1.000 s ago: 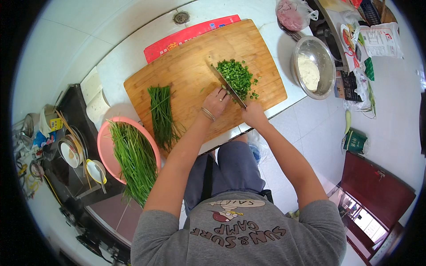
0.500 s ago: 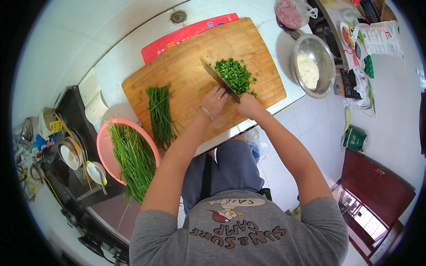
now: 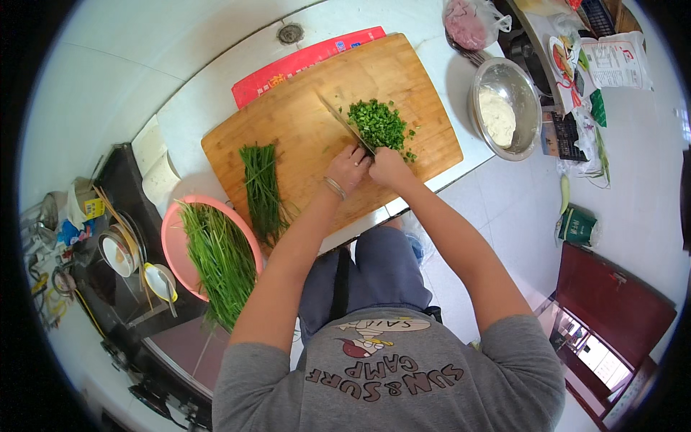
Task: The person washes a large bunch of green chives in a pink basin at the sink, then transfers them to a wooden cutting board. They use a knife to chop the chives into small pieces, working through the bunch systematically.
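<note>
My right hand (image 3: 389, 168) is wrapped round the handle of a kitchen knife (image 3: 335, 114), whose blade slants away to the far left over the wooden cutting board (image 3: 309, 169). Close against it, my left hand (image 3: 348, 167) rests on the board with curled fingers beside the blade; whatever lies under them is hidden. A heap of chopped green chives (image 3: 379, 124) sits just right of the blade. Farther left on the board lies a bundle of long uncut chives (image 3: 261, 189).
A pink basin (image 3: 177, 252) full of long chives (image 3: 222, 263) stands left of the board. Dough (image 3: 497, 119) lies in a metal bowl (image 3: 524, 90) at the right. Behind the board are a red box (image 3: 302, 63) and a plastic bag of pink meat (image 3: 469, 23).
My right hand has shifted left with the knife and now almost meets my left hand. The blade has moved left, slightly away from the chopped heap, and shows more edge-on.
</note>
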The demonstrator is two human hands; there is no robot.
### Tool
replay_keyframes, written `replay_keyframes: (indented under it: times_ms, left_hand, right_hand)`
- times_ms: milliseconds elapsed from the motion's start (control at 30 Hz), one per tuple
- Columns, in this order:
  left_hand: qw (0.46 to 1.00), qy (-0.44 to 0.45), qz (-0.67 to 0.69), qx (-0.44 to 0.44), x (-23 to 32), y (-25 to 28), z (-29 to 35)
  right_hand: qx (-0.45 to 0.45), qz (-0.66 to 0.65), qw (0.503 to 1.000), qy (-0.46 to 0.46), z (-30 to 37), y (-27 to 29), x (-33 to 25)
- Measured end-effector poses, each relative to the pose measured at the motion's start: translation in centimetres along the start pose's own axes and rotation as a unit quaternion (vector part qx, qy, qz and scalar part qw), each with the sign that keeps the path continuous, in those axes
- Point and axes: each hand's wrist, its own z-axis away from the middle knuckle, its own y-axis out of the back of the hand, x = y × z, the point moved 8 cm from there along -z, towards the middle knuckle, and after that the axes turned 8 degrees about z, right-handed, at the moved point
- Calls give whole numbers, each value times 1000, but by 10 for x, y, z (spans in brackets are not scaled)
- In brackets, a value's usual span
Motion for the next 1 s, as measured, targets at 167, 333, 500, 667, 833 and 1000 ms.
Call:
replay_keyframes:
  times_ms: [167,333,500,667,833,1000]
  left_hand:
    - [1000,-11,-28,5,1,4,1]
    - [999,-44,-14,-10,6,6,0]
    - [999,1,13,30,2,8,6]
    - [997,26,22,71,-1,6,6]
    - [997,27,24,66,-3,8,3]
    - [998,27,32,49,-4,12,2]
  right_hand:
    - [-33,34,996,-81,34,-5,29]
    - [32,-1,999,-24,3,7,17]
    - [78,-7,997,13,14,9,20]
    - [43,-21,998,-39,41,14,14]
    - [40,-28,998,-39,41,16,13]
    - [-44,10,998,-49,29,5,15]
